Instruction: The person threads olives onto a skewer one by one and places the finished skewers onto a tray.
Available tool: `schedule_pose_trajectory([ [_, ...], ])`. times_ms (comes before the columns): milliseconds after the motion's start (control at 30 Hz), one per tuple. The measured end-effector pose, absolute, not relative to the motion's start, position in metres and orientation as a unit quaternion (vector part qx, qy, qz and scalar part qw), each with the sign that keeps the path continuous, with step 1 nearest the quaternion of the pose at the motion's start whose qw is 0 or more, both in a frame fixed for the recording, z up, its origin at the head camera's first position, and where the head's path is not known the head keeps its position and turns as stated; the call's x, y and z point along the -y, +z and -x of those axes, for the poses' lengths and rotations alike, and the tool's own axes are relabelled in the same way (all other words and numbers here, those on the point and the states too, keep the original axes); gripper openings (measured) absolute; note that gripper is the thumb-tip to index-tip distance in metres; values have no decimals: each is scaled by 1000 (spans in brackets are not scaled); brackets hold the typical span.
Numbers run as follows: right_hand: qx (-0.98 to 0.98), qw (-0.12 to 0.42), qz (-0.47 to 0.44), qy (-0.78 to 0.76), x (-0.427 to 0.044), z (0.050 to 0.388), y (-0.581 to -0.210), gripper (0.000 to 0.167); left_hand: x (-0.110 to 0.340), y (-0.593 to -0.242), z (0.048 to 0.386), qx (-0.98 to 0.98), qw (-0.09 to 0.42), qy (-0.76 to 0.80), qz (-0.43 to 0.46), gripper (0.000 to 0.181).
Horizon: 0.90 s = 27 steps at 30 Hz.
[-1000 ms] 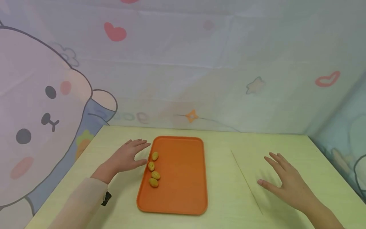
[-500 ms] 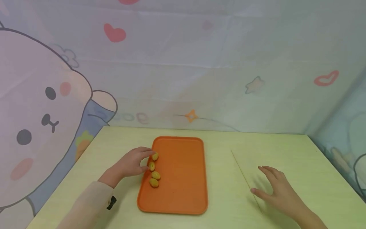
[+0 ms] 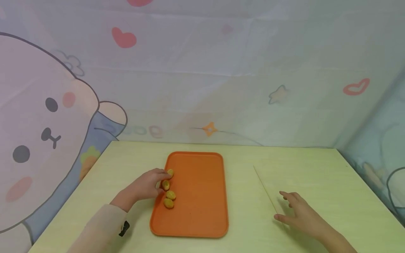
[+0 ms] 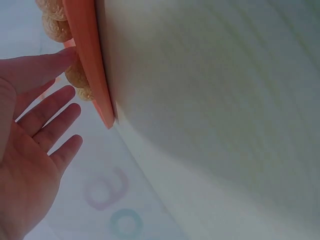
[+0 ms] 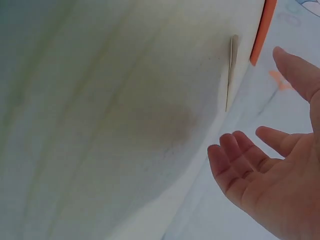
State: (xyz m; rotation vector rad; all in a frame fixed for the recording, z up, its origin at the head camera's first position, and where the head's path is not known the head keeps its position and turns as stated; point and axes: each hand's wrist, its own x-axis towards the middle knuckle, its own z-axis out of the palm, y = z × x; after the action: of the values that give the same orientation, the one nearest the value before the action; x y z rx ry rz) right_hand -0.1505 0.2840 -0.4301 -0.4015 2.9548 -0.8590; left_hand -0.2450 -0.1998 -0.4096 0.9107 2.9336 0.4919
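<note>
An orange tray [image 3: 199, 196] lies on the table, with several small yellow-brown oval lumps [image 3: 171, 195] in a row along its left side. Their surfaces look wrinkled in the left wrist view, but their kind is unclear. My left hand [image 3: 147, 184] reaches over the left rim, its thumb and forefinger spread about the second lump [image 3: 166, 185] from the back. Its other fingers extend loosely in the left wrist view; contact with a lump cannot be made out. A thin wooden stick [image 3: 265, 189] lies right of the tray. Beside its near end hovers my right hand [image 3: 302, 216], fingers relaxed, holding nothing.
The pale wooden table [image 3: 246, 225] extends around the tray on all sides. Behind it hangs a printed cloth backdrop [image 3: 196, 88] with a cartoon bear, which meets the table's back edge. A dark cable-like line [image 3: 390, 196] shows at the far right.
My left hand has moved right and down from beside the tray to over the lumps, its fingers drawing closer together. The right hand has moved left and lower, toward the stick.
</note>
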Motion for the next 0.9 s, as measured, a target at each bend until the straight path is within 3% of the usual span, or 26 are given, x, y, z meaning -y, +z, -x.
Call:
schedule_pose_trajectory([
  [200, -948, 61, 127, -286, -286, 159, -431, 73, 198, -413, 247, -937, 12, 152, -313, 40],
  [533, -944, 67, 159, -282, -286, 162, -435, 54, 196, -421, 250, -933, 1, 146, -330, 32],
  [900, -953, 66, 137, -264, -285, 165, -435, 29, 194, -421, 254, -929, -2, 143, -342, 28],
])
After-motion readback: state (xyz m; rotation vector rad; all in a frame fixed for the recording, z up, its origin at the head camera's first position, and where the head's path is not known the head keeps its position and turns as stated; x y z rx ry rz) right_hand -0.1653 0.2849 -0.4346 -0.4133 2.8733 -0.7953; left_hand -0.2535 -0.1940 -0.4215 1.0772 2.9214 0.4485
